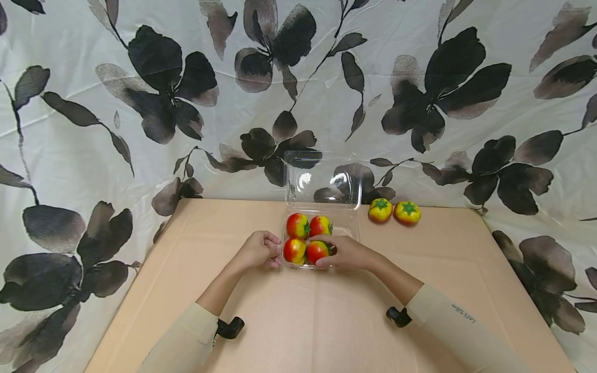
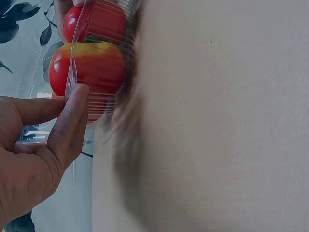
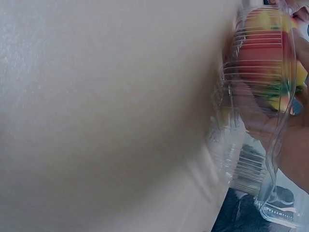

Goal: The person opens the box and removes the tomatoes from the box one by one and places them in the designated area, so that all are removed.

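A clear plastic clamshell box (image 1: 345, 226) stands with its lid (image 1: 323, 181) raised at the back. Several red-and-yellow toy tomatoes (image 1: 297, 226) fill the left and middle of the box. At its left side, my left hand (image 1: 259, 250) pinches the rim (image 2: 72, 72) between thumb and fingers. My right hand (image 1: 347, 252) reaches inside and grips the front tomato (image 1: 317, 252) by its right side. In the right wrist view that tomato (image 3: 260, 58) shows through the ribbed wall, with fingers around it.
Two more tomatoes, one left (image 1: 380, 210) and one right (image 1: 407, 213), sit on the tan table (image 1: 298, 321) to the right of the box. A floral cloth (image 1: 345, 103) hangs behind the table's back edge, close to the raised lid.
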`<state>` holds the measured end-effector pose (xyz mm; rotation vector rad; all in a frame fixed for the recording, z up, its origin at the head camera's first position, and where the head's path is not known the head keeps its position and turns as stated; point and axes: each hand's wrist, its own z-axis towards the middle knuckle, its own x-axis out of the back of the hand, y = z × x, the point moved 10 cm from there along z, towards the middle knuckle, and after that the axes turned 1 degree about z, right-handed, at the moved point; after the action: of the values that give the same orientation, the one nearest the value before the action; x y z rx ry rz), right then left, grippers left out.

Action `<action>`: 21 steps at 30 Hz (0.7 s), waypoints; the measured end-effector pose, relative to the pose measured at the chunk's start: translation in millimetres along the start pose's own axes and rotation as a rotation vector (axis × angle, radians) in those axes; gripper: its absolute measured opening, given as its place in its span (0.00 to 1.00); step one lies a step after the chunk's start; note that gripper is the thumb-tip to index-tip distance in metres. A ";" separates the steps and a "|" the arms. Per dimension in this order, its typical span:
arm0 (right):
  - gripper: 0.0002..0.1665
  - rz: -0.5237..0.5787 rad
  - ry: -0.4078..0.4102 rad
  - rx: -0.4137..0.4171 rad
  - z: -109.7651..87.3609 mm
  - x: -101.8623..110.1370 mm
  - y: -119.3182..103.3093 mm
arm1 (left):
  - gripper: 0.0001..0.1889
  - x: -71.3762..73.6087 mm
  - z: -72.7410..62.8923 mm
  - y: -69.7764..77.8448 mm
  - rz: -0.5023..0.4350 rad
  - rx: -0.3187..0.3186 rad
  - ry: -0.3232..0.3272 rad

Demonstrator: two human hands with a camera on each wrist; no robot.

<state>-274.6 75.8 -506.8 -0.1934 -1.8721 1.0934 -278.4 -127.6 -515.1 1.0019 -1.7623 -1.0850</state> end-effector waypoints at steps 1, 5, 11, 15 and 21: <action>0.39 0.007 0.000 -0.004 -0.1 0.2 0.5 | 0.12 -0.1 0.0 0.1 -0.001 -0.002 0.000; 0.37 0.026 -0.003 0.001 -0.2 1.1 0.6 | 0.12 0.0 -0.2 0.1 0.001 0.003 0.003; 0.37 0.059 -0.009 0.014 -1.4 2.4 -0.3 | 0.11 0.2 -0.4 0.3 0.002 0.013 0.005; 0.36 0.051 -0.006 0.016 -3.1 5.0 -0.3 | 0.11 -0.2 -0.6 0.7 0.001 0.015 0.006; 0.36 0.033 -0.010 0.023 -5.6 9.5 -3.8 | 0.11 0.2 -0.9 0.1 0.003 0.019 0.012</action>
<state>-274.4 82.0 -496.9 -0.2065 -1.8703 1.1404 -277.7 -128.0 -514.7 1.0156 -1.7672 -1.0601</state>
